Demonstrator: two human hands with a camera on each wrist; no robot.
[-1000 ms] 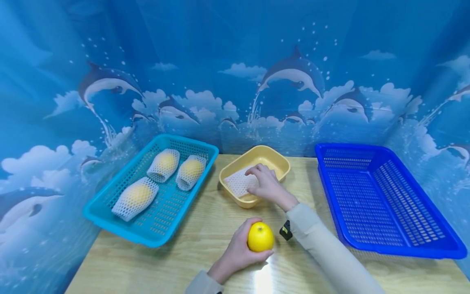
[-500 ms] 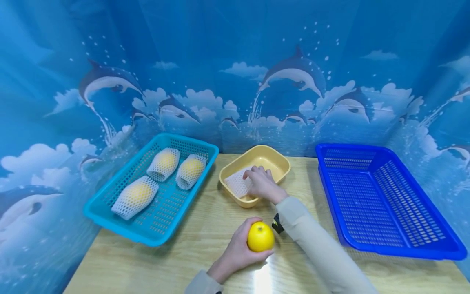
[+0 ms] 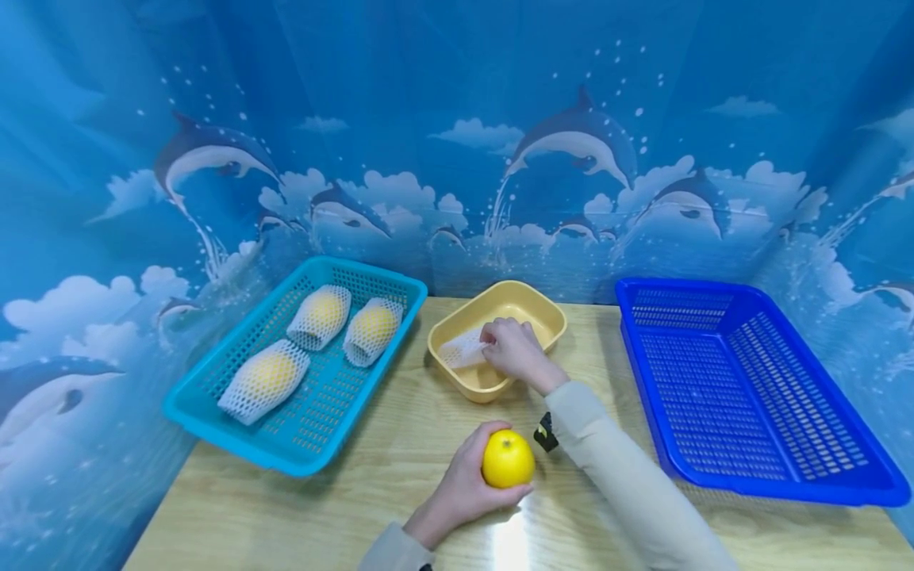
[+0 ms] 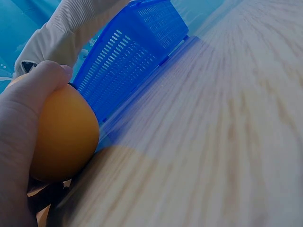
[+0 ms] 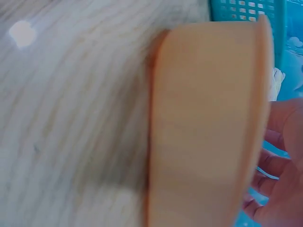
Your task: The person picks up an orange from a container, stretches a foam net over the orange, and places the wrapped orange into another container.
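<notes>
My left hand (image 3: 469, 478) grips a round, bright yellow orange (image 3: 508, 459) low over the front middle of the table. In the left wrist view the thumb lies over the top of the orange (image 4: 66, 132). Above the small yellow basin (image 3: 540, 304), my right hand (image 3: 516, 349) pinches a white foam net sleeve (image 3: 462, 350), whose near end is lifted while the rest lies inside. The basin wall (image 5: 203, 123) hides most of the sleeve in the right wrist view, where the right hand's fingers (image 5: 274, 163) show past the rim.
On the left stands a turquoise basket (image 3: 321, 436) with three net-wrapped yellow fruits (image 3: 267, 381). A deep blue basket (image 3: 703, 396) stands on the right. Behind the wooden table (image 3: 286, 515) hangs a blue dolphin-print curtain (image 3: 428, 119).
My right hand has reached left in the basin, closed its fingers on the foam net sleeve and raised its edge. The left hand holds the orange in the same place.
</notes>
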